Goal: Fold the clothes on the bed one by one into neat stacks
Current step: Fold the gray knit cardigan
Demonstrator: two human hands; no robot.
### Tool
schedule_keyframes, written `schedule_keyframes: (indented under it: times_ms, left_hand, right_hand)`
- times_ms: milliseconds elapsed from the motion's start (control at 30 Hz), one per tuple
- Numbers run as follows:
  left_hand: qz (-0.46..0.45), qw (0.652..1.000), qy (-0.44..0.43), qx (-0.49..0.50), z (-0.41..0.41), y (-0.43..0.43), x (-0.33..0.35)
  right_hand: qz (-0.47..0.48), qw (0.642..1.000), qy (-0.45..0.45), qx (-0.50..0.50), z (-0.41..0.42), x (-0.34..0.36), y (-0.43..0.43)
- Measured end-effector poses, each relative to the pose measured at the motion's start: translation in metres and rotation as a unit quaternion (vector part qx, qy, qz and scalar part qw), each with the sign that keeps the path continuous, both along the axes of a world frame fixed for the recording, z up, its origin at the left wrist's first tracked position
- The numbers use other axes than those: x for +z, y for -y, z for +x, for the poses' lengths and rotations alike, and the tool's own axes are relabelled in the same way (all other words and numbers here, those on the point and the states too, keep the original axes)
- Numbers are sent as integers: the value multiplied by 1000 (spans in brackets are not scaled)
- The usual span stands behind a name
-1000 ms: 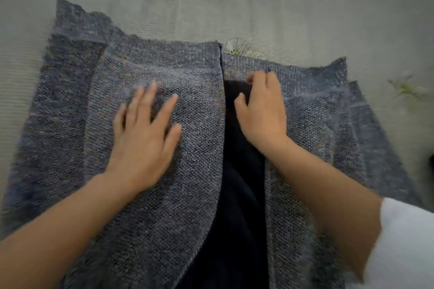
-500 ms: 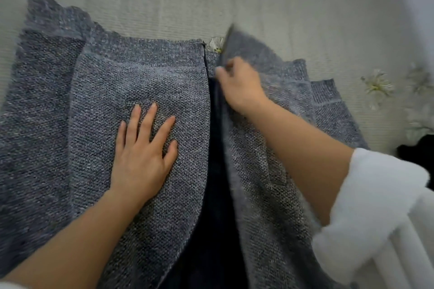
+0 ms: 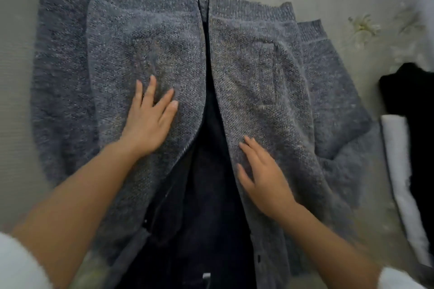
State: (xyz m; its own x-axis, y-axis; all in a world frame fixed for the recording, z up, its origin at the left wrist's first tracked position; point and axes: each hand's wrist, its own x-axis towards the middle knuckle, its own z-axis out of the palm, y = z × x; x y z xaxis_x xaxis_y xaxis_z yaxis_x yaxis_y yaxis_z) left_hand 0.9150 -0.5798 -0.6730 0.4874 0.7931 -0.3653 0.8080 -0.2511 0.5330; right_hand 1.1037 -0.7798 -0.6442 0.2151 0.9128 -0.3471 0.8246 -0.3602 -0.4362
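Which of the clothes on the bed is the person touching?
The grey knit cardigan, spread in the middle: the left hand and right hand lie flat on it. The black garment and white cloth at the right lie untouched.

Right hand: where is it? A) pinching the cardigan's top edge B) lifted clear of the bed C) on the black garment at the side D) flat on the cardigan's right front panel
D: the right hand lies with straight fingers on the right front panel of the grey cardigan.
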Motion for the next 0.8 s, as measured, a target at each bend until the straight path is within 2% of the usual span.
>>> schedule_keyframes:
  times_ms: [67,133,233,333,367,433,500,567,600,667,733,767,800]
  left_hand:
    - [-57,998,37,14,-26,54,11]
    - [-64,997,29,15,-52,112,21]
    - [-17,999,-26,-11,-85,179,36]
    - [52,994,-93,-23,-96,211,58]
    - [89,991,-100,-25,-95,218,64]
    - [129,989,-75,-14,-88,228,80]
    - [74,996,1,57,-76,235,99]
    - [9,993,64,100,-66,241,109]
    - [-21,994,69,85,-62,243,112]
    - [-99,995,7,-1,-55,248,108]
    - [-179,981,-55,-59,-54,253,98]
    - [-196,979,-46,-39,-59,256,94]
    - [-176,984,-16,18,-67,256,90]
  right_hand:
    - [-3,1000,12,-23,-15,7,43]
    - [-12,999,18,-42,-30,15,79]
    - [-59,995,67,-34,-52,25,125]
    - [-101,987,96,-86,-62,30,154]
    - [-100,985,67,-124,-63,33,159]
    - [-50,968,-53,-240,-63,43,158]
    - [45,929,-159,-331,-65,57,149]
    - [100,909,-245,-323,-70,68,140]
    - [92,912,-278,-287,-74,73,137]
    - [-7,928,-314,-202,-81,71,134]
    - [-125,942,-278,-141,-82,59,142]
    - [-144,943,-254,-160,-80,52,148]
    - [-134,937,-244,-210,-77,46,154]
